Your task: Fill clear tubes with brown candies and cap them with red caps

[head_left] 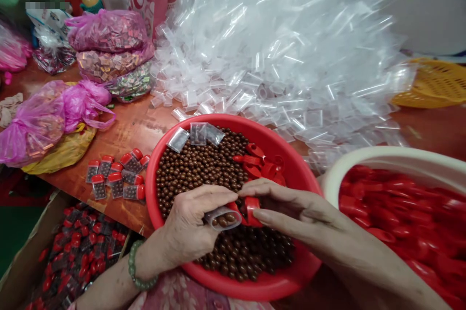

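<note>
My left hand [191,225] is closed round a clear plastic sleeve [226,222], whose open end faces right and shows brown balls inside. Between the thumb and fingers of my right hand [296,208] is a red plastic cap [252,210], close by the sleeve's mouth. Both hands are over a red basin [255,291] holding many small brown balls [198,169]. Several loose red caps [267,166] lie on the balls at the basin's right side. Three clear sleeves [198,133] rest at its far rim.
A tall heap of clear sleeves [276,43] covers the back of the table. At right stands a white tub [367,154] of red caps. Filled red-capped packs [115,183] lie left, above a carton [29,251] of more. Pink bags [107,30] sit farther back.
</note>
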`<action>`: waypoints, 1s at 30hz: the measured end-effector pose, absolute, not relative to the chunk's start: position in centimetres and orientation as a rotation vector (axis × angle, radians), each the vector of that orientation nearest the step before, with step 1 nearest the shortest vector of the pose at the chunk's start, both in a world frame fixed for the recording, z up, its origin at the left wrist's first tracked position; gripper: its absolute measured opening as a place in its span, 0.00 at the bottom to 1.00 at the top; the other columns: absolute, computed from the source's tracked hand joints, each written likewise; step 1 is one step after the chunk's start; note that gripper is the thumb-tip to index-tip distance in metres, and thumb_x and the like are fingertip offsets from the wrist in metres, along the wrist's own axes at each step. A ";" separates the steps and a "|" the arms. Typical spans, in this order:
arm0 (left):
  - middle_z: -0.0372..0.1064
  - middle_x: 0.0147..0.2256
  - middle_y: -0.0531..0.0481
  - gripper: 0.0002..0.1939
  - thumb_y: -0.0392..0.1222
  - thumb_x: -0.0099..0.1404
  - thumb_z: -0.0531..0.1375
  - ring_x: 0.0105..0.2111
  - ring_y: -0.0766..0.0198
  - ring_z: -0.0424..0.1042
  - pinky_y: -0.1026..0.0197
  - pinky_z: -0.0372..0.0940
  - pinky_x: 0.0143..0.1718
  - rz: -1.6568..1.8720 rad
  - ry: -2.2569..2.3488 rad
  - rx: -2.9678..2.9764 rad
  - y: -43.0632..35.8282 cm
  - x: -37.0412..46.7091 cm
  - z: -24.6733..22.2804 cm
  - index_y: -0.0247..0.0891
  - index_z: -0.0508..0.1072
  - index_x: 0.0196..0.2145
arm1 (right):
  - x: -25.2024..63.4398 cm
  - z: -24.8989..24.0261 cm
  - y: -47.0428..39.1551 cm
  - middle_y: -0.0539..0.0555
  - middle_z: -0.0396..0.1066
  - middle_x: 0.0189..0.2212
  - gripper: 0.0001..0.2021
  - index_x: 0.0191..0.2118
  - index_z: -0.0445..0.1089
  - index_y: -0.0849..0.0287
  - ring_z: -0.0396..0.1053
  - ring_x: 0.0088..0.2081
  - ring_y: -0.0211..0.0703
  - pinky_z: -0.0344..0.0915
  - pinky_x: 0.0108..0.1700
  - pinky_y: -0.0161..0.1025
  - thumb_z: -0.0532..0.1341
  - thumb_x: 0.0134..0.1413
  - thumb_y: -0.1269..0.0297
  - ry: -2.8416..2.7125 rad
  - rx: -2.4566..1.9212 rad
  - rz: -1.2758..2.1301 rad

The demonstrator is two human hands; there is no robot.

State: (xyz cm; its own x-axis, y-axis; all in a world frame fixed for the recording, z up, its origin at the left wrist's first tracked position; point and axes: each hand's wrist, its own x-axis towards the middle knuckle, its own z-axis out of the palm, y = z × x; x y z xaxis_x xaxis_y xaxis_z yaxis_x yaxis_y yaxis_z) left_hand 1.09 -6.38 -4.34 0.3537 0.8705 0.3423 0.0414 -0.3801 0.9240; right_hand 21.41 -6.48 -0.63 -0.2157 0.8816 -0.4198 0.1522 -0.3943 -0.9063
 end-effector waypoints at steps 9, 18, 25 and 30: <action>0.80 0.40 0.40 0.12 0.29 0.59 0.67 0.39 0.63 0.79 0.67 0.72 0.43 1.173 0.927 1.603 -5.8 1.5 -3.7 0.29 0.80 0.42 | 20.5 -2.7 -6.8 0.55 0.78 0.37 0.20 0.44 0.75 0.55 0.77 0.38 0.43 0.75 0.44 0.39 0.74 0.44 0.57 -0.943 -1.304 1.905; 0.78 0.42 0.46 0.13 0.27 0.61 0.65 0.42 0.64 0.78 0.65 0.71 0.45 1.081 0.919 1.545 -5.7 1.1 -3.5 0.37 0.80 0.43 | 19.1 -3.9 -7.5 0.53 0.79 0.32 0.20 0.45 0.77 0.56 0.77 0.34 0.40 0.74 0.43 0.38 0.72 0.46 0.54 -0.944 -1.238 1.828; 0.71 0.41 0.46 0.09 0.34 0.62 0.66 0.41 0.63 0.74 0.63 0.70 0.42 0.986 1.038 1.485 -5.7 0.4 -3.2 0.40 0.82 0.41 | 18.8 -2.9 -7.4 0.52 0.79 0.40 0.13 0.44 0.76 0.53 0.76 0.43 0.44 0.72 0.48 0.40 0.68 0.52 0.60 -1.315 -1.307 1.532; 0.71 0.41 0.47 0.10 0.37 0.61 0.67 0.39 0.65 0.73 0.64 0.69 0.42 0.952 1.043 1.380 -5.6 0.4 -3.2 0.39 0.81 0.42 | 18.5 -3.3 -7.5 0.50 0.78 0.33 0.10 0.43 0.75 0.53 0.76 0.37 0.43 0.73 0.41 0.37 0.67 0.53 0.61 -1.472 -1.290 1.372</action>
State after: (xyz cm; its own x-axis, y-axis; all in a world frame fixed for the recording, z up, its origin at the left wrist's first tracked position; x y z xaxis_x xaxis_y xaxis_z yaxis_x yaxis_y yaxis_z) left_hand 0.38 -5.55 -3.21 0.2874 0.9577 -0.0164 0.0711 -0.0043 0.9975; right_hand 18.52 -7.52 -3.27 -0.2271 0.9670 -0.1159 0.1834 -0.0744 -0.9802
